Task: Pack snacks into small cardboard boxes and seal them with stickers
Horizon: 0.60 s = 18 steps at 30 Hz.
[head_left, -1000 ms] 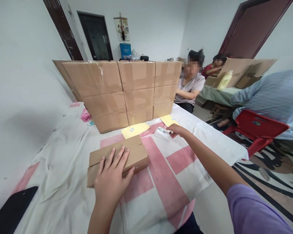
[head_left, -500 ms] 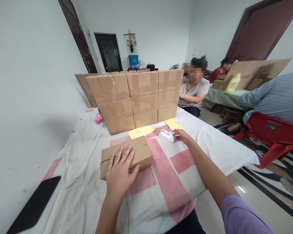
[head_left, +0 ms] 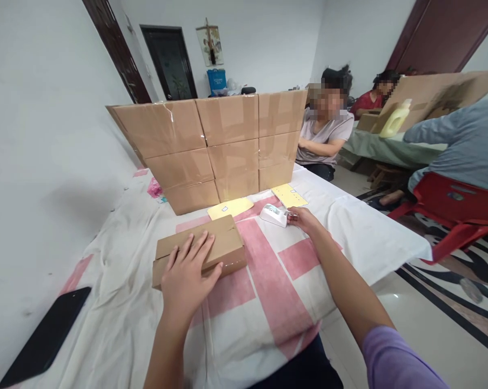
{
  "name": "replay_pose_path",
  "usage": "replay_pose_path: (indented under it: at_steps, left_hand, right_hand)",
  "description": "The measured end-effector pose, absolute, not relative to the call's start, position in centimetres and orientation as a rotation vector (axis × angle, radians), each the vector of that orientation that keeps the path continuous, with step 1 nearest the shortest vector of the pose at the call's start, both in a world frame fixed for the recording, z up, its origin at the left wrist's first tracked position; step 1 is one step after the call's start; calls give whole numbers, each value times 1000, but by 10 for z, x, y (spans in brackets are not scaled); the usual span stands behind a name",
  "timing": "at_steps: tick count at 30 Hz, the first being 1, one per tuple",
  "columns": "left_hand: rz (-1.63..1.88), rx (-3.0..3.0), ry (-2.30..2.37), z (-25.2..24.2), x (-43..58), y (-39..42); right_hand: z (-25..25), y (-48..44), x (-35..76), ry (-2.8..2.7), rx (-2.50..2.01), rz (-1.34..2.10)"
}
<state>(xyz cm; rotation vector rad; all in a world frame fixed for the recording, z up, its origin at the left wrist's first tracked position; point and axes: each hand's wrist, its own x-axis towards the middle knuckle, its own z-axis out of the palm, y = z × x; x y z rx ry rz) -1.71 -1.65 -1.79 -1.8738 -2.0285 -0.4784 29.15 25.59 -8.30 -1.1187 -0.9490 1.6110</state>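
Observation:
My left hand point(head_left: 189, 267) lies flat on a small closed cardboard box point(head_left: 223, 237), fingers spread across its top flaps. Ahead and to the right, a white tape dispenser point(head_left: 273, 216) sits on the cloth. At its right end my right hand point(head_left: 302, 220) has its fingers pinched together, seemingly on the end of the clear tape; the fingertips are partly hidden. Two yellow paper pieces lie behind: a longer yellow piece point(head_left: 230, 208) past the box, and a yellow sheet point(head_left: 289, 196) past the dispenser.
A wall of stacked, taped cardboard boxes point(head_left: 231, 146) stands at the back of the table. A black phone point(head_left: 45, 335) lies at the left, a pink crumpled item point(head_left: 154, 187) farther back. One person point(head_left: 325, 129) sits beyond the table; others sit at right near a red chair point(head_left: 456, 210).
The camera view has tilted and shifted slightly. Both hands keep their places, the left on the box and the right at the dispenser, with no clear movement of the objects.

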Motion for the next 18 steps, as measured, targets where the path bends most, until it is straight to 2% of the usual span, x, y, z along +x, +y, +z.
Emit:
replay_pose_path:
  at_steps: [18]
  left_hand:
    - [-498, -1850, -1992, -20, -16, -15]
  right_hand:
    - [-92, 259, 295, -909, -1078, 1633]
